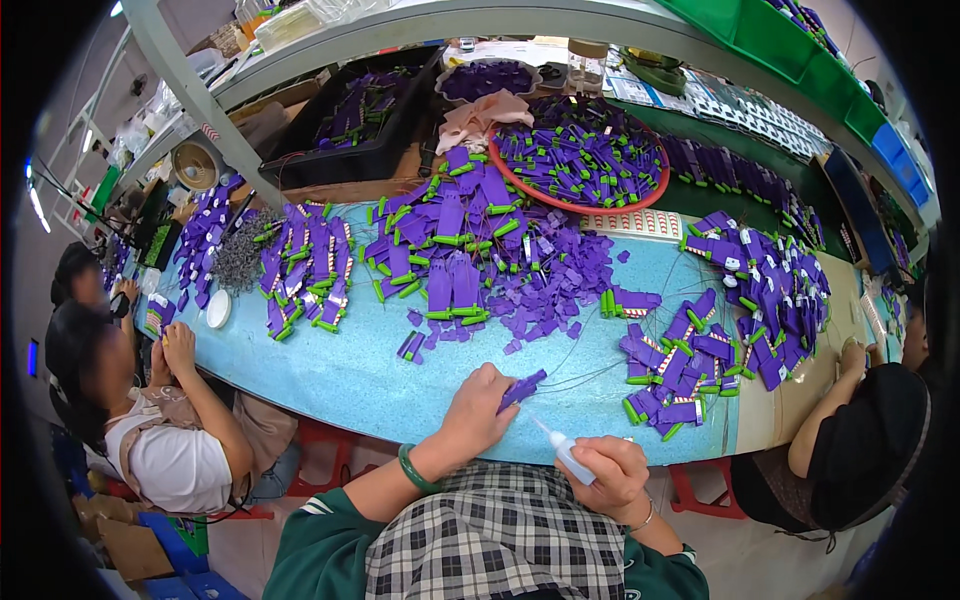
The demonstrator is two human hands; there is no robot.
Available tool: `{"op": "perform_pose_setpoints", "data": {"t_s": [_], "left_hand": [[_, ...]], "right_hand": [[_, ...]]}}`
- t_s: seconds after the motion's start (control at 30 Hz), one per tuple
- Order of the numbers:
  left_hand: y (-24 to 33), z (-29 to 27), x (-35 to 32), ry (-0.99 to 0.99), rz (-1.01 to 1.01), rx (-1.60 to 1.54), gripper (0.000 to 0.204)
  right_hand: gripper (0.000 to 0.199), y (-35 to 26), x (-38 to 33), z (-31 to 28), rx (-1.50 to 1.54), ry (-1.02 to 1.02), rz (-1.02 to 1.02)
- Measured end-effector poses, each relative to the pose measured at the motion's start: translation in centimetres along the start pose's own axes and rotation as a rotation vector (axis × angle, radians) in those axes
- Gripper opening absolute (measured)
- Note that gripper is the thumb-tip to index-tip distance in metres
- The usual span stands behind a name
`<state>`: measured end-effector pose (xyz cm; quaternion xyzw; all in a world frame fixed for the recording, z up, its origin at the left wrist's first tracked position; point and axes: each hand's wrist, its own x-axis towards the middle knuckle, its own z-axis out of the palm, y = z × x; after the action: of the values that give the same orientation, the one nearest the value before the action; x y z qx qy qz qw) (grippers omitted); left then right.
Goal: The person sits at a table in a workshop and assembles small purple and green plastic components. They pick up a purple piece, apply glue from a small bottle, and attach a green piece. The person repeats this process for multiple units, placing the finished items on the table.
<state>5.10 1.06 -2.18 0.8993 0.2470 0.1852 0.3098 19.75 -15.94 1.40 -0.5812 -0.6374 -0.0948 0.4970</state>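
Left hand (478,402) clamped on purple part (521,389); right hand (612,478) gripping glue bottle (566,452), nozzle toward 11 o'clock. Judged early: heaps of parts (470,250) cover the desk (340,375) at 12 o'clock

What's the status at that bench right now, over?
Left hand holds small purple part over blue table. Right hand grips white squeeze bottle, nozzle aimed at the part. Purple piles sit beyond, nothing between the hands.

White sheet of red-striped labels (633,222) below the red tray, printed sheets (740,108) far right.
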Motion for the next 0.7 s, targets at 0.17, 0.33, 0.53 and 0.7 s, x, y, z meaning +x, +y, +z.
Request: {"op": "perform_pose_setpoints", "data": {"t_s": [0.17, 0.33, 0.53, 0.7], "left_hand": [[0.2, 0.2, -0.9, 0.103, -0.01, -0.132, 0.026], [1.0, -0.4, -1.2, 0.023, -0.404, -0.631, 0.024], [0.1, -0.7, -1.2, -0.231, -0.466, -1.339, 0.026], [1.0, -1.5, -1.2, -0.278, -0.492, -1.495, 0.027]], "right_hand": [[0.044, -0.2, 0.6, 0.1, -0.015, -0.031, -0.01], [0.044, -0.3, 1.2, 0.3, -0.029, -0.035, -0.017], [0.039, -0.4, 2.5, 0.8, -0.088, -0.004, -0.014], [0.042, -0.8, 2.3, 1.5, -0.092, -0.049, 0.073]]}}
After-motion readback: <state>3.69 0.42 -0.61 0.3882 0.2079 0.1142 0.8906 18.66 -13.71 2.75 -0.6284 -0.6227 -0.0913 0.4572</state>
